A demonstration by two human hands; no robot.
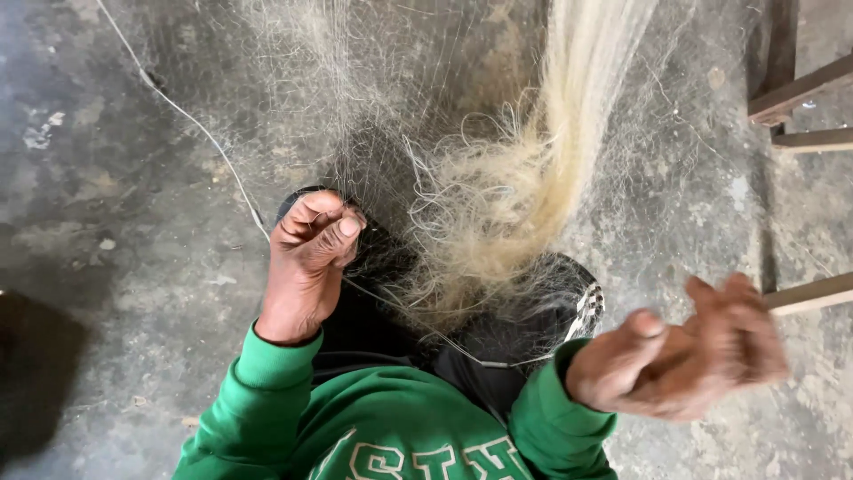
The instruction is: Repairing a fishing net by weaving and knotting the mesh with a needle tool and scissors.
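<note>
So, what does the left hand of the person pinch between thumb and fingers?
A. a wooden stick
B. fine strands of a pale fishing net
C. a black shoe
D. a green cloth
B: the left hand is closed on thin strands of the pale fishing net, which hangs in front of the person over the concrete floor.

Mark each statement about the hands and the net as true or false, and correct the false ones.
1. The left hand is closed on strands of the fine net. True.
2. The right hand is sharp and rests flat on the floor. False: it is blurred and raised above the floor.
3. The sleeves are red. False: they are green.
4. A pale bunch of fibres hangs between the hands. True.
5. Wooden bars show at the right edge. True.
</note>
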